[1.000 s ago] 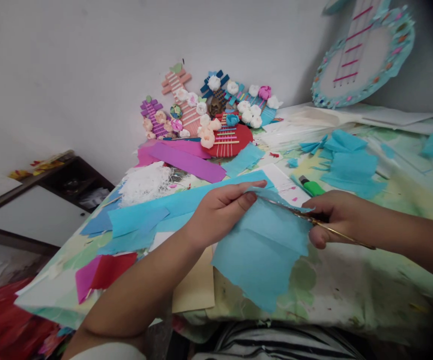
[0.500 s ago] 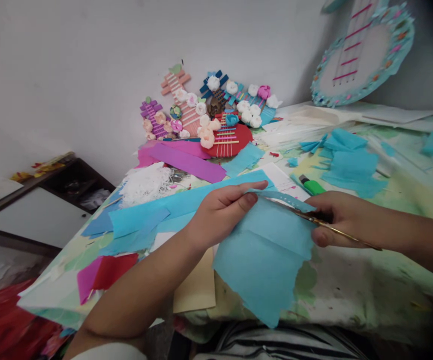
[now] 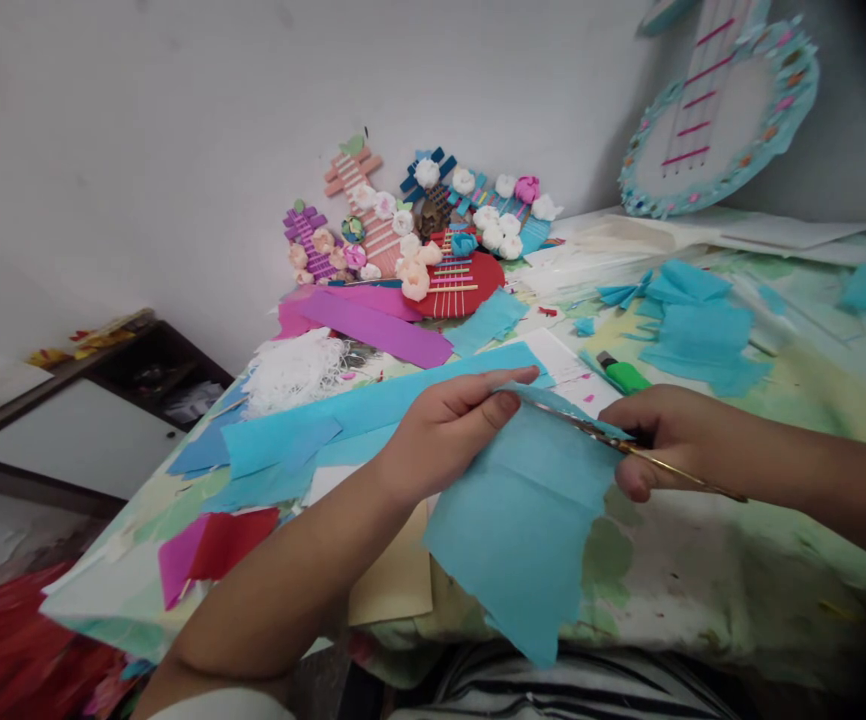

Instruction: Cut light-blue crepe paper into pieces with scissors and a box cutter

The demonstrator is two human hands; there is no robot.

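Note:
My left hand (image 3: 448, 425) pinches the top edge of a light blue sheet of crepe paper (image 3: 523, 510) that hangs over the table's near edge. My right hand (image 3: 669, 435) is closed on a pair of gold scissors (image 3: 613, 440), whose blades lie along the paper's top edge, pointing toward my left thumb. A narrow strip of the blue paper sits above the blades.
On the painted table (image 3: 703, 570) lie blue paper strips (image 3: 328, 425), blue scraps (image 3: 703, 330), purple paper (image 3: 373, 325), red and pink pieces (image 3: 212, 545), white shreds (image 3: 294, 365) and a green lighter (image 3: 624, 375). Paper-flower crafts (image 3: 433, 235) stand against the wall. A round blue craft (image 3: 718, 110) leans at the back right.
The scissors have worked further left along the paper's top edge toward my left hand. The hanging blue sheet has shifted slightly and droops lower over the table edge.

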